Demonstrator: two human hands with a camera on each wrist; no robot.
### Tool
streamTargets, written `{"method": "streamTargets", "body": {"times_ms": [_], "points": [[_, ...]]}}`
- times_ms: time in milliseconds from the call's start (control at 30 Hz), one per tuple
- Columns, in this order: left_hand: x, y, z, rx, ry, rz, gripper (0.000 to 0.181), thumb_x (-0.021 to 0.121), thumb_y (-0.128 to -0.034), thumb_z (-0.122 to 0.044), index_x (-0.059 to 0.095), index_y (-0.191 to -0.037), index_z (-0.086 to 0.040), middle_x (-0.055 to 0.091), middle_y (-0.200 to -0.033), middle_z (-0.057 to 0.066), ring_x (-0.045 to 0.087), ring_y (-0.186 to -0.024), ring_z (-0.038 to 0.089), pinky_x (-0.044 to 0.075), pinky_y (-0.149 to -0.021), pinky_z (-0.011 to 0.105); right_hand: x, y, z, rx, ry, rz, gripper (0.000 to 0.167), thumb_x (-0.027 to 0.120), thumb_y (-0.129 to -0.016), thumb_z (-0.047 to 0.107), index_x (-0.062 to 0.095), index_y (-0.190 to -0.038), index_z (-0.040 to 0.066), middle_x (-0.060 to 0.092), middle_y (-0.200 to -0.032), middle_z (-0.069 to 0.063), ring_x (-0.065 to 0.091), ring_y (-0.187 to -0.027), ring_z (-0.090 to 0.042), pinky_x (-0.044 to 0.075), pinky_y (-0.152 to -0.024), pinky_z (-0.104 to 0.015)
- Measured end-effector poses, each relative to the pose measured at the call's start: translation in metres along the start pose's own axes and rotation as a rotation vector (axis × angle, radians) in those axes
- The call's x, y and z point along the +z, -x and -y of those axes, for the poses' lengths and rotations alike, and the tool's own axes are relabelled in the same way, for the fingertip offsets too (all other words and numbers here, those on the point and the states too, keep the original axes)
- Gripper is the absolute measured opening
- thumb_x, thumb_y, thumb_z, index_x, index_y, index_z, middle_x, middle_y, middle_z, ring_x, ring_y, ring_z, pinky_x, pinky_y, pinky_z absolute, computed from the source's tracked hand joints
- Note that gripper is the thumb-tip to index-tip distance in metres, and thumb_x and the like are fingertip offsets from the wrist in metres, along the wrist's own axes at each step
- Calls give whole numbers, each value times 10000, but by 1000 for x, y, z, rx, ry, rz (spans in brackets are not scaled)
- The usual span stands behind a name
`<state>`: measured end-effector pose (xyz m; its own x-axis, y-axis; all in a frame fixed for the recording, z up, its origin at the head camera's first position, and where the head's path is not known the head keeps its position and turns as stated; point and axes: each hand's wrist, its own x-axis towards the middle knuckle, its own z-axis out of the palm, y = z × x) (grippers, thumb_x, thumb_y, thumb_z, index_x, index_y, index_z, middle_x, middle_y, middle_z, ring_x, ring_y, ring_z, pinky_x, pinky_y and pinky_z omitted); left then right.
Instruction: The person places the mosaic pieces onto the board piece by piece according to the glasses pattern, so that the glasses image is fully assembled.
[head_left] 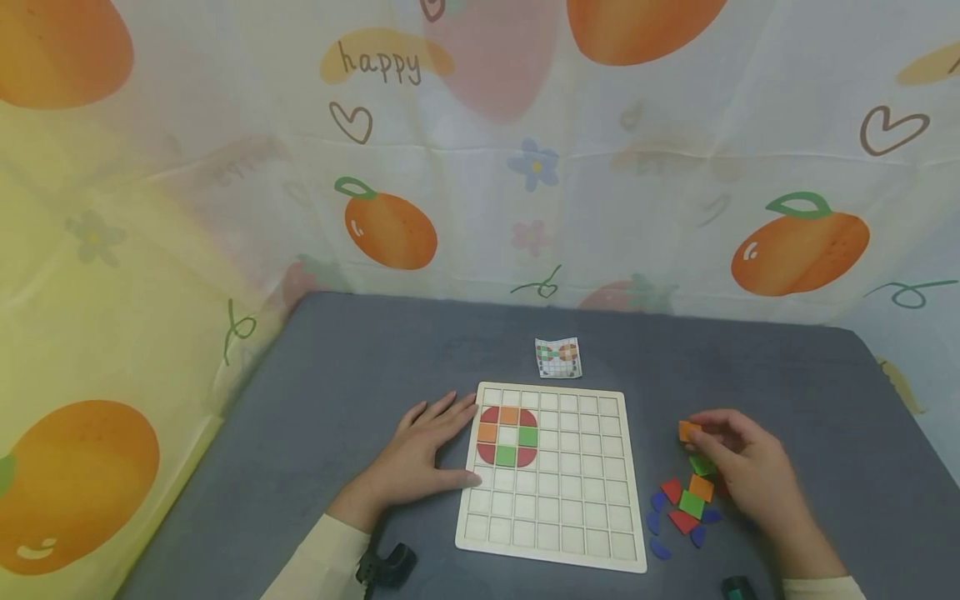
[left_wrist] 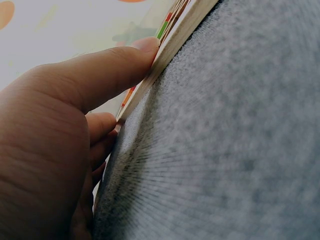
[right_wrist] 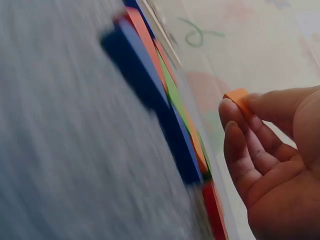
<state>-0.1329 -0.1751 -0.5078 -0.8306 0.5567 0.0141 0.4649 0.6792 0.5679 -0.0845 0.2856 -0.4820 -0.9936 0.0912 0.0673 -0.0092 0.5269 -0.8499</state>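
My right hand (head_left: 753,471) pinches an orange square tile (head_left: 688,431) between thumb and fingers, raised above the loose pieces; the same tile shows in the right wrist view (right_wrist: 239,100). At the left edge of the white grid board (head_left: 555,525), my left hand (head_left: 420,454) rests with fingers spread and thumb touching the rim. The board's upper left bears a ring of tiles: red rounded corners (head_left: 527,417), orange squares (head_left: 509,415) and green squares (head_left: 506,456) around a bare cell. Below the right hand lie green squares (head_left: 692,504), an orange square (head_left: 701,488) and red pieces (head_left: 683,522).
Several blue rounded pieces (head_left: 660,548) lie to the right of the board. A small printed pattern card (head_left: 558,358) sits behind the board on the grey table (head_left: 360,358). A fruit-print cloth (head_left: 465,183) hangs at the back and left.
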Motion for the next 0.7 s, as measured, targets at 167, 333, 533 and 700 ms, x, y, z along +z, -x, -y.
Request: {"method": "streamTargets", "body": {"times_ms": [167, 333, 533, 700], "points": [[-1, 0, -1, 7, 3, -6, 1022, 807, -913, -630, 378, -1715, -164, 279, -1769, -81, 157, -1648, 242, 62, -1249, 653, 14, 1, 16, -23, -25, 58, 197, 740, -1072, 154, 755, -1213, 17, 777, -1030, -73, 735, -879, -128, 561, -726, -235], [-2, 1, -2, 12, 8, -14, 1007, 808, -917, -624, 397, -1708, -155, 297, -1764, -72, 173, -1645, 264, 68, -1244, 673, 31, 2, 29, -50, 10, 74, 149, 776, -1049, 191, 790, -1155, 88, 767, -995, 12, 692, -859, -154, 534, -747, -260], [-1, 0, -1, 16, 6, -13, 1004, 809, -917, -622, 398, -1708, -159, 294, -1764, -80, 168, -1646, 259, 73, -1244, 673, 49, 2, 39, -55, -69, 119, 141, 820, -1010, 174, 791, -1119, 90, 774, -974, 18, 725, -843, -195, 539, -743, -279], [-1, 0, 1, 17, 4, -15, 1007, 807, -917, -630, 396, -1710, -165, 290, -1764, -88, 169, -1646, 256, 73, -1244, 673, 62, 0, 46, -81, -78, 114, 144, 832, -996, 156, 801, -1122, 94, 773, -1002, 26, 710, -870, -156, 547, -767, -270]]}}
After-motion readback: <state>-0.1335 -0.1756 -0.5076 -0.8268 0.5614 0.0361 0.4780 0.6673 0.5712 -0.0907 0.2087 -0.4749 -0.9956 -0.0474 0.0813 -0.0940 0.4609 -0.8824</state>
